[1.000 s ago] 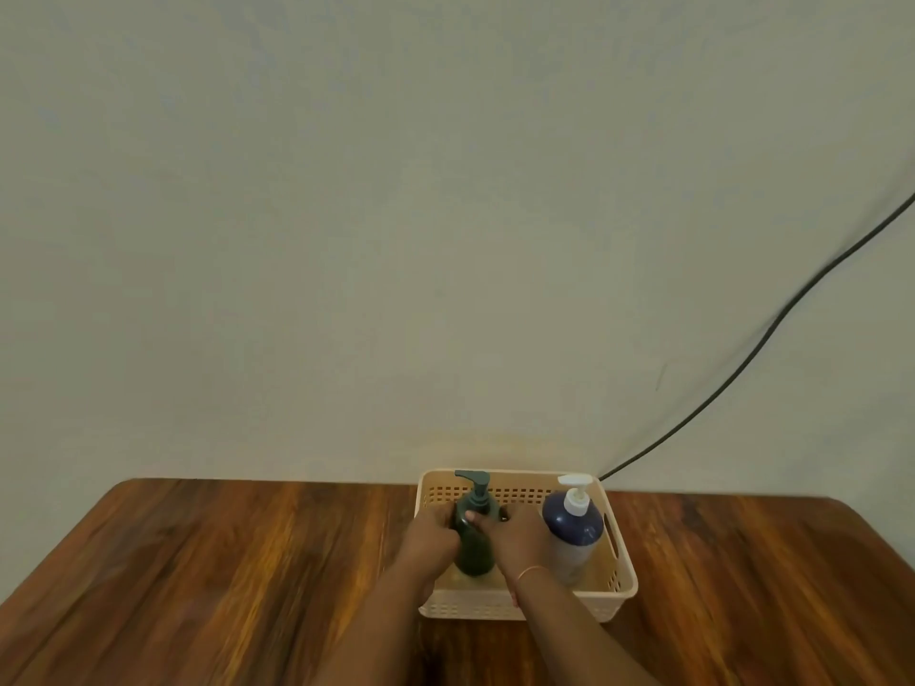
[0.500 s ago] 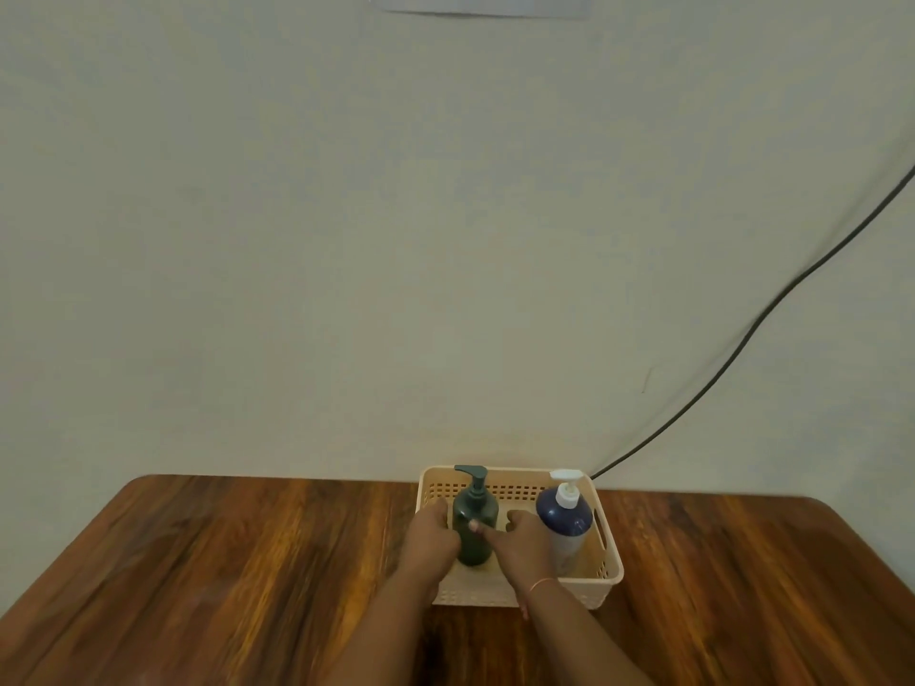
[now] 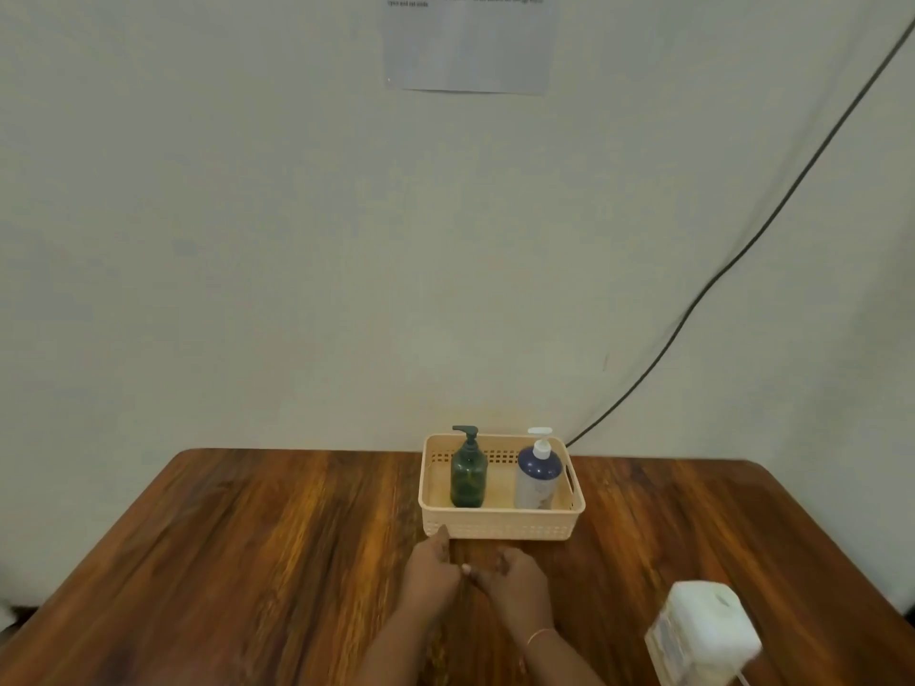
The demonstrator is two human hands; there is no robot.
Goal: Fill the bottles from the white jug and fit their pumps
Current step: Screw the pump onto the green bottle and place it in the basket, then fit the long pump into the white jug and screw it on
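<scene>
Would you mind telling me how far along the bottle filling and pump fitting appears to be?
Done, it seems: the green bottle and the blue bottle stand upright in the cream basket, each with its pump on. In hand: nothing; the left hand and right hand are empty before the basket. Left: probably nothing, though fill levels are unclear. The white jug sits apart.

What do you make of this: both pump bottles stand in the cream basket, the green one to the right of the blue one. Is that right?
Not quite. The head view shows the green bottle to the left of the blue bottle, not to its right. The rest holds: both pump bottles stand in the cream basket.
</scene>
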